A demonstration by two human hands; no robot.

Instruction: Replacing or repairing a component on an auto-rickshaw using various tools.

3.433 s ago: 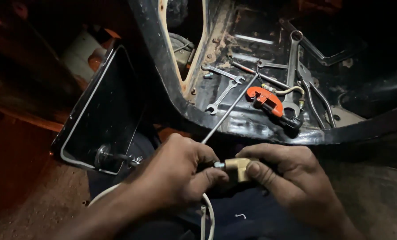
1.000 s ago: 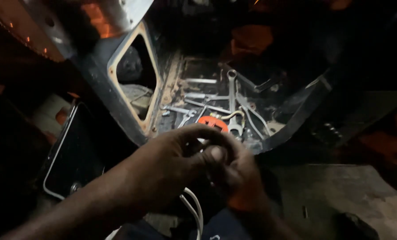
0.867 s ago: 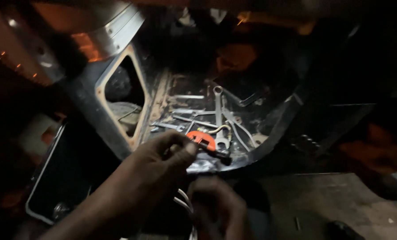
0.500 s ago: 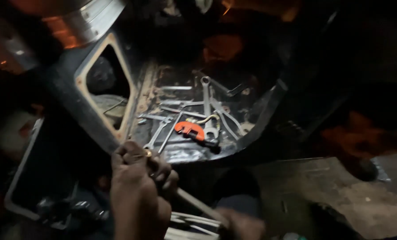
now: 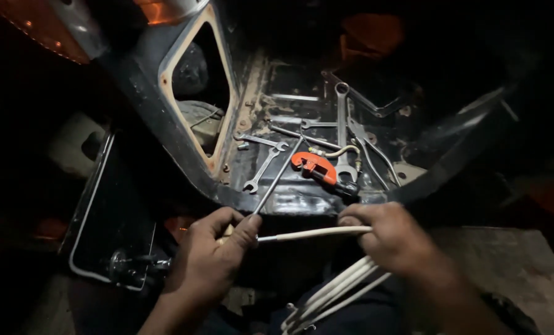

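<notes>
Hands (image 5: 215, 254) gripping white cable (image 5: 314, 234), panel edge (image 5: 289, 201) near

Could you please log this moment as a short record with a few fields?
Left hand: left hand pinches the bare end of a white cable
Right hand: right hand grips the same cable further along
Cable run: stretched between the hands; more white strands loop down below
Tools behind: orange tool and several wrenches lying in a dark metal tray
Thin rod: a slim metal rod slants from the left hand up over the tray
Lighting: dim
</notes>
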